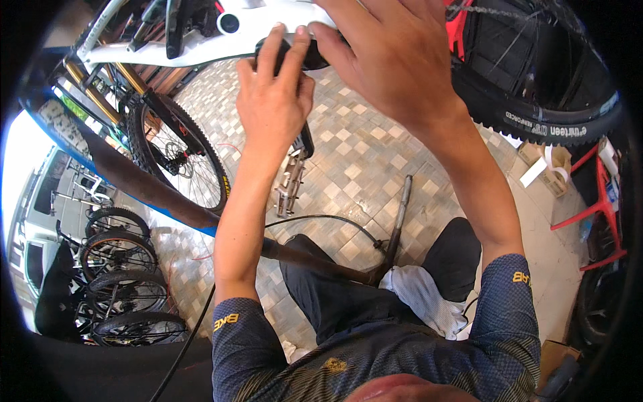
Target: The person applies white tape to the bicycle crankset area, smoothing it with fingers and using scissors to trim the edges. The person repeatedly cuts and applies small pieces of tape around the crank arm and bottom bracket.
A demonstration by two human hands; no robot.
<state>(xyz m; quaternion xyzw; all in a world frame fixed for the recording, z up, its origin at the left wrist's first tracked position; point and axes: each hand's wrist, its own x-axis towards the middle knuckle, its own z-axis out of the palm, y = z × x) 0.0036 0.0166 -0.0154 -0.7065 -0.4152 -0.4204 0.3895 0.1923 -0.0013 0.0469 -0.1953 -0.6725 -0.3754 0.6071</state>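
Observation:
In front of me a white bike frame (pixel 194 55) spans the upper edge. My left hand (pixel 273 94) has its index and middle fingers stretched over a black part (pixel 262 49) on the frame's underside, its other fingers bent. Close by on the right, my right hand (pixel 395 60) reaches up, thumb held apart and pointing at the frame. Its fingertips run past the upper edge of the view. Below the left hand hang a crank arm (pixel 307 142) and a metal pedal (pixel 288 186). A grey rag (pixel 422 295) lies across my lap.
A front wheel (pixel 179 155) stands left, a rear tyre (pixel 542 119) upper right. A blue and dark bar (pixel 144 184) slants down toward my lap, where a metal tube (pixel 405 197) sticks up. Several bikes (pixel 124 268) line the left. A red chair (pixel 599 214) and cardboard box (pixel 549 167) stand right.

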